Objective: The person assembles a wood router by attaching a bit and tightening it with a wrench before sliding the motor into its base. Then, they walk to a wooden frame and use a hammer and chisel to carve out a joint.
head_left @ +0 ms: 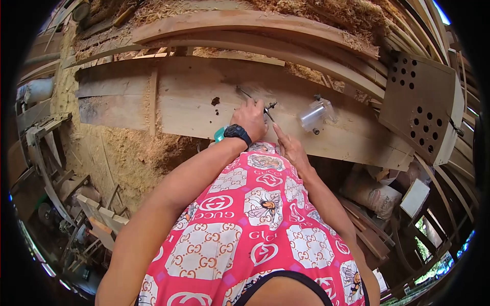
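1. A wide plank [204, 109] lies across the view in front of the person, and everything below is placed against it.
2. The left hand [250, 120], with a black watch [238, 133] on its wrist, rests on the plank's near half, about midway along its length.
3. That hand is closed, fingers curled down around a thin metal tool [248, 95]. The tool's slim rod slants out past the knuckles toward the plank's far side, and a short dark end pokes out on the hand's right.
4. The tool lies low against the plank's face. Whether its tip touches the wood cannot be told.
5. The right hand [291, 148] sits at the plank's near edge, just beside the left hand. Its index finger is stretched out toward the tool, the other fingers are loosely bent, and it holds nothing.
6. A small clear plastic container [316, 115] lies on its side on the plank, near the right hand and farther along to the right.
7. A small dark knot [215, 101] marks the plank's face to the left of the closed hand.
8. A teal object [219, 134] peeks out at the plank's near edge, beside the watch.
9. A brown panel with round holes [418, 107] stands at the plank's right end.
10. Sawdust [127, 148] lies heaped below the plank's left part and over the curved boards [245, 23] beyond its far side.
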Motion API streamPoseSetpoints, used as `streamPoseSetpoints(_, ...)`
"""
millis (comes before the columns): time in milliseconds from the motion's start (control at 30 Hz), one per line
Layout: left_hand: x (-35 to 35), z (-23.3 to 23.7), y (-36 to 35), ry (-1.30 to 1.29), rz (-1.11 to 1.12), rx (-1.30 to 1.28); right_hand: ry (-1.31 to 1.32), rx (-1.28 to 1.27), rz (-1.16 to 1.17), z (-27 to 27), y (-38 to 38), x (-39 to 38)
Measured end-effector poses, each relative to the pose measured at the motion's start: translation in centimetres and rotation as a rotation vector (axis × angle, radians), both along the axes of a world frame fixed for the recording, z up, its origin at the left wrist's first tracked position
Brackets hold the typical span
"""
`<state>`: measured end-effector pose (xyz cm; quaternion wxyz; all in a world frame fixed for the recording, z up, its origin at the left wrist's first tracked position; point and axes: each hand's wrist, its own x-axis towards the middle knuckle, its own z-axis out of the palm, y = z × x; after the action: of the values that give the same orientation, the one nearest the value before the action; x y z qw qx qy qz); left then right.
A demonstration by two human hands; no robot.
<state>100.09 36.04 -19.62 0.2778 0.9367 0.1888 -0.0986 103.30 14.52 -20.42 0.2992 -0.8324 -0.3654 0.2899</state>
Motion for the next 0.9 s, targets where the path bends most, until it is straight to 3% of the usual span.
streamPoseSetpoints(367,-0.4,1.4,-0.1,0.044,-0.03,-0.032,0.052,-0.187,-0.008,2.2,0.4,-0.7)
streamPoseSetpoints(900,-0.7,1.3,0.5,0.053,-0.026,-0.006,0.142,-0.128,-0.022,1.7,1.0,-0.5)
